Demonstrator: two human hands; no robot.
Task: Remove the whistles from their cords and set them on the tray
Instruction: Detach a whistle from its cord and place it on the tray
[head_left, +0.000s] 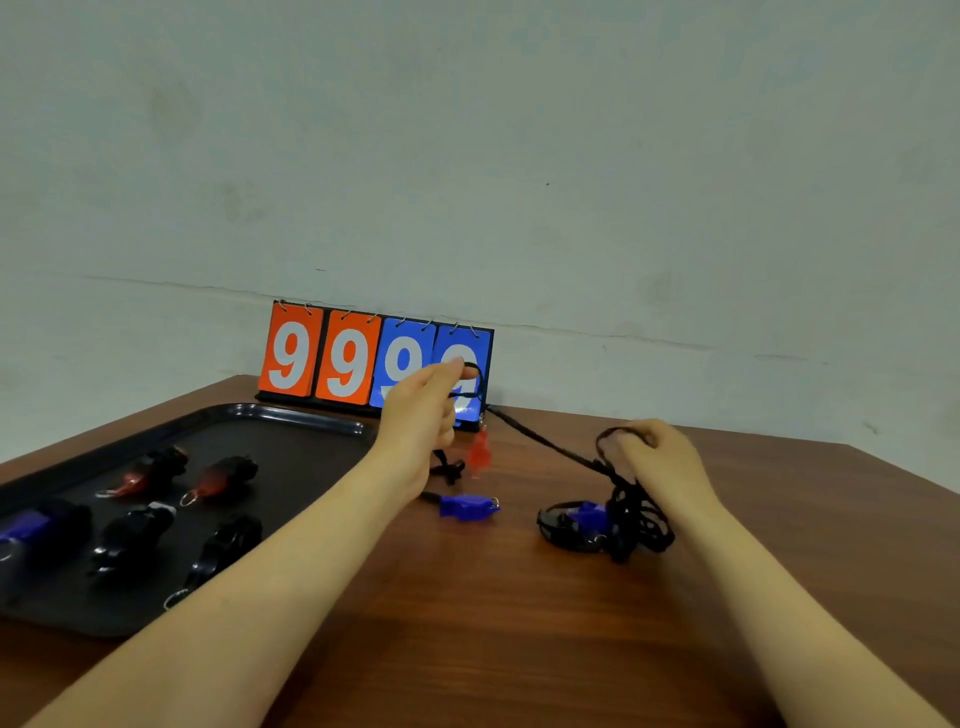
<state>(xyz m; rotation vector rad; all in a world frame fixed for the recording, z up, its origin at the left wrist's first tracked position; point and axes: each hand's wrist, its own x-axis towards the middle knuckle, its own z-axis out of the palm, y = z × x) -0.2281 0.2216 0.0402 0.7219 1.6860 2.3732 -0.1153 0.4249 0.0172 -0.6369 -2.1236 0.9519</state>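
Observation:
My left hand (423, 415) is raised in front of the scoreboard and pinches a black cord (545, 441), from which a red whistle (479, 451) dangles, blurred. The cord runs right to my right hand (660, 460), which grips its loop above a tangle of black cords (631, 519). A blue whistle (584, 515) lies in that tangle. Another blue whistle (467, 506) lies on the table between my hands, a short cord at its left end. The black tray (291, 415) at left holds several whistles: red, black and blue.
A flip scoreboard (332, 358) showing 9s in orange and blue stands at the table's back edge against the wall. The brown wooden table (493, 623) stretches toward me; its right edge slants away at far right.

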